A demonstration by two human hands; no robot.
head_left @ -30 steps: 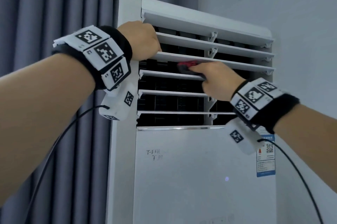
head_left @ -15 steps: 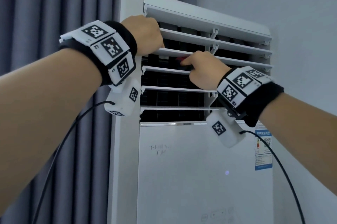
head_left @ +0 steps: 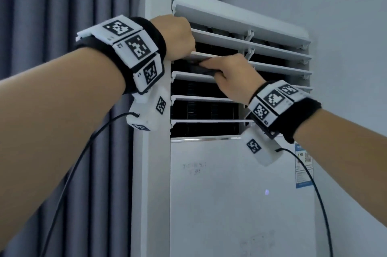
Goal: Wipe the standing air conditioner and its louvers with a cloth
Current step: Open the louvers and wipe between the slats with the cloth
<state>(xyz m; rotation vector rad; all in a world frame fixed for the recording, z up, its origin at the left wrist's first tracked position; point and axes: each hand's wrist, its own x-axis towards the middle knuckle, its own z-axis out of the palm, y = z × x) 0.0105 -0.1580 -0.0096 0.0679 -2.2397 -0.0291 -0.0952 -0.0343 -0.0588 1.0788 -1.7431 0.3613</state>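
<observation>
Right hand [head_left: 232, 77] pinches a dark cloth [head_left: 206, 69] between two louvers [head_left: 272, 50]; left hand [head_left: 178, 37] grips the upper one's end.

The right hand [head_left: 232, 77] has slid leftward along the louvers [head_left: 272, 51] of the air conditioner [head_left: 230, 173] — a second ago it was near the centre bracket, now it sits close beside the left hand [head_left: 178, 37]. The cloth [head_left: 204, 68], which showed red before, now looks dark and sits between two slats — tucked under the fingers.
</observation>
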